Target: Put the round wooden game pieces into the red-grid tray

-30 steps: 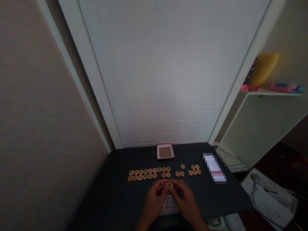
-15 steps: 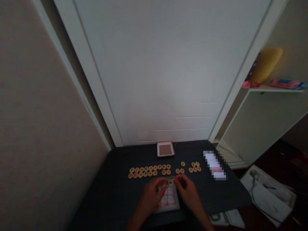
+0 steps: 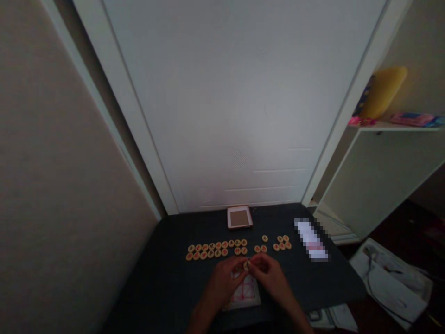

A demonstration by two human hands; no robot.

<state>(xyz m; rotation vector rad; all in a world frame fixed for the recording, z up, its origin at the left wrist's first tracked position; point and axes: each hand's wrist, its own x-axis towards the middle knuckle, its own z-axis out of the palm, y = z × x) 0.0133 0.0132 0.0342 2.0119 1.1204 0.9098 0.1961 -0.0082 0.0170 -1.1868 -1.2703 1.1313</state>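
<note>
Both hands meet low in the middle of the dark table (image 3: 167, 278). My left hand (image 3: 225, 279) and my right hand (image 3: 273, 276) have their fingertips pinched together on one round wooden game piece (image 3: 246, 265). Under the hands lies a small white sheet with red grid lines (image 3: 246, 293). Beyond the fingers, several round wooden pieces (image 3: 215, 248) with red or dark marks lie in two rows, with a looser group of pieces (image 3: 281, 243) to the right.
A small square pink-rimmed box (image 3: 239, 217) sits at the table's far edge against a white door. A blurred white packet (image 3: 310, 239) lies at the right. White shelving with a yellow object (image 3: 382, 90) stands right; a grey bag (image 3: 392, 283) is on the floor.
The hands came apart slightly over the grid sheet half a second ago and have closed together again on the piece. The view has shifted a little.
</note>
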